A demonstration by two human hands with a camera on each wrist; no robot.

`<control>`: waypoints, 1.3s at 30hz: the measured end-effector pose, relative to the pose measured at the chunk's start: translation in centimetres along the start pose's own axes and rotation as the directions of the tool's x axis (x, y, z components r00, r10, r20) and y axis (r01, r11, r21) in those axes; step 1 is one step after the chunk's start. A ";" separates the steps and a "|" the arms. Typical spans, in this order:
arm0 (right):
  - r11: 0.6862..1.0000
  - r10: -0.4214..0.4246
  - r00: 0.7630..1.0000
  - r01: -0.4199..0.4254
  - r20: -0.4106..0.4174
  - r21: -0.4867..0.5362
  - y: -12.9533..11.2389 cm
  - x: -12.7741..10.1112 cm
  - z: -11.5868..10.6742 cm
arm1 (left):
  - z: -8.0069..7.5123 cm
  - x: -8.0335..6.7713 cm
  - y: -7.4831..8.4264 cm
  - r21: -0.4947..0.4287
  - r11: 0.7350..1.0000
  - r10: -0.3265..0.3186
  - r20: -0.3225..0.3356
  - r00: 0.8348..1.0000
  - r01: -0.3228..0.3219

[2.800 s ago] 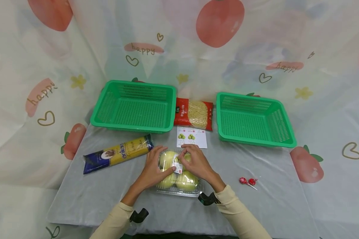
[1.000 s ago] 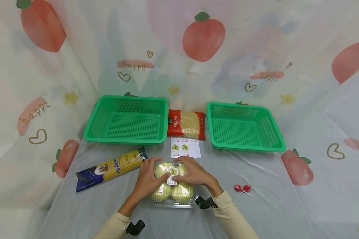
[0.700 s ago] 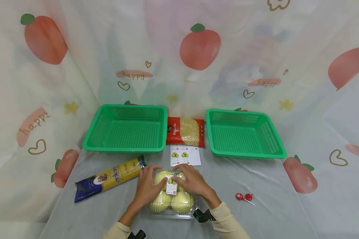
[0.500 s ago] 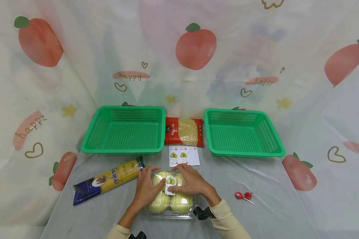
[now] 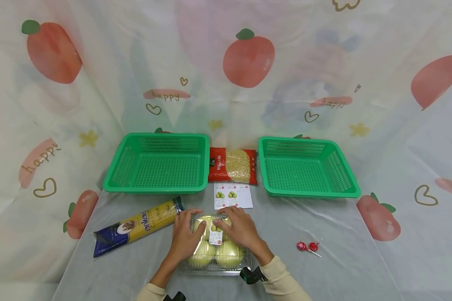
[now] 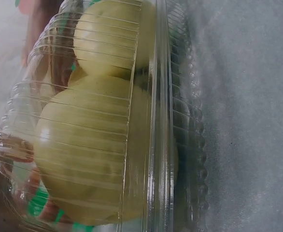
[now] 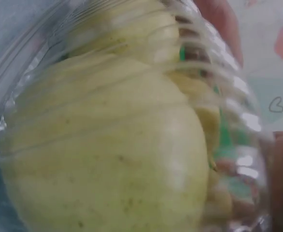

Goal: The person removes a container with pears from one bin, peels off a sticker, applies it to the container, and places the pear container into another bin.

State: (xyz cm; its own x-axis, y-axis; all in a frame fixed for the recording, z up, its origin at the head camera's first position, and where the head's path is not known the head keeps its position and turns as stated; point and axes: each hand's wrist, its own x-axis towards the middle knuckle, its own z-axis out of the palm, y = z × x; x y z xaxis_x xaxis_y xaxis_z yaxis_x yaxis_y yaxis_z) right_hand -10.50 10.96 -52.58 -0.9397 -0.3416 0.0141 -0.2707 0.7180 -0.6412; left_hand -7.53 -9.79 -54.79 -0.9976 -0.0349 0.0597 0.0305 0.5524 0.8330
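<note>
On the grey tabletop (image 5: 331, 271) two green baskets (image 5: 156, 163) stand at the far edge with a red noodle packet (image 5: 233, 166) between them, a spaghetti packet (image 5: 137, 225) lies to the left, and two red lollipops (image 5: 308, 246) lie to the right. Near the front edge sits a clear clamshell box of yellow-green apples (image 5: 218, 255), just this side of a sticker sheet (image 5: 232, 195). The left hand (image 5: 184, 240) lies spread over the box's left side, and the right hand (image 5: 239, 230) rests on its top, fingers pressing a small label (image 5: 215, 236) onto the lid.

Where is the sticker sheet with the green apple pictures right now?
In the head view, the sticker sheet lies flat mid-table, just in front of the red pasta bag, just behind the clear apple box.
</note>
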 end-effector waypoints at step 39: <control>0.623 0.406 0.913 -0.317 0.051 0.715 4.1 -5.0 0.7 | -0.8 -0.9 -1.3 -0.457 0.888 -0.062 -0.028 0.998 0.043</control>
State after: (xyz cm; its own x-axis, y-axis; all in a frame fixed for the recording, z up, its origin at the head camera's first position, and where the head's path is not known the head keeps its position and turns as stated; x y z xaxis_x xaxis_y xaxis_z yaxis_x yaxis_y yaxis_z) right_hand -6.74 15.15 -55.81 -0.9569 -0.0513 -0.2860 0.2782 0.1221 -0.9527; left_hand -6.61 -11.18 -55.45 -0.9954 -0.0927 0.0231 0.0129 0.1087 0.9940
